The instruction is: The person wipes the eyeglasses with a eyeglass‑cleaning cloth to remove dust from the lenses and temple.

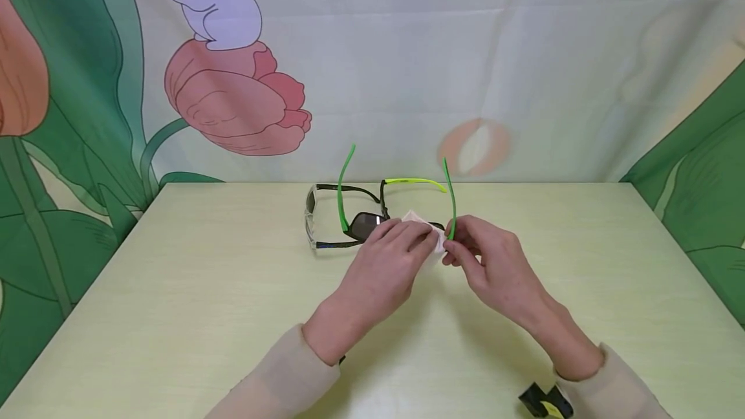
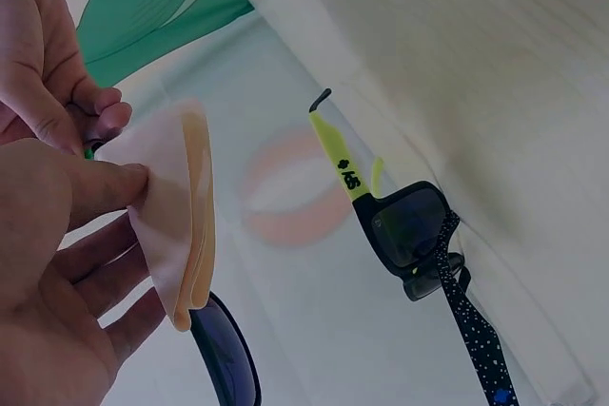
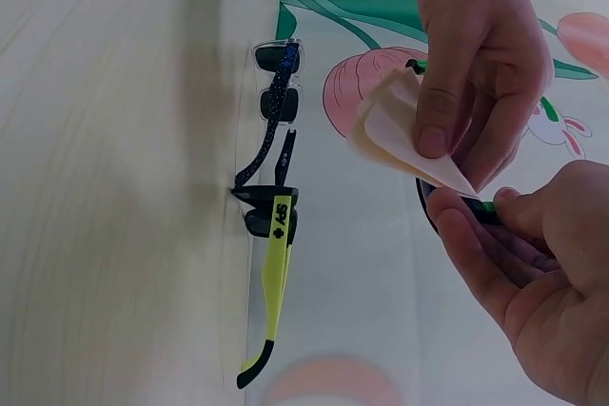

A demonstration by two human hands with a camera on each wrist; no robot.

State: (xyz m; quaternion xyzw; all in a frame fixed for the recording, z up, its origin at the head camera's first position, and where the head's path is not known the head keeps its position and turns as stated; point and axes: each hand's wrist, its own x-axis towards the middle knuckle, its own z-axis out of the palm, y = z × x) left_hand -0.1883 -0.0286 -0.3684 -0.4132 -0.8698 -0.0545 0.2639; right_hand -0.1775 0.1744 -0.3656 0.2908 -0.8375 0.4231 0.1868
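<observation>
Sunglasses with dark lenses (image 1: 362, 226) and green temples (image 1: 341, 196) are held up above the table, temples pointing away from me. My left hand (image 1: 387, 260) pinches a folded pale cloth (image 2: 171, 197) between thumb and fingers, against one lens of these sunglasses. In the right wrist view the cloth (image 3: 395, 130) wraps over that lens and hides most of it. My right hand (image 1: 495, 264) grips the same sunglasses by the frame corner near the green hinge (image 3: 487, 206), thumb against fingers.
Two more pairs lie behind on the table (image 1: 233, 315): clear-framed sunglasses (image 3: 278, 56) with dark speckled temples, and black sunglasses with yellow temples (image 3: 276, 268). A printed curtain (image 1: 378, 83) hangs at the table's back edge. A black and yellow object (image 1: 546, 401) is by the right sleeve.
</observation>
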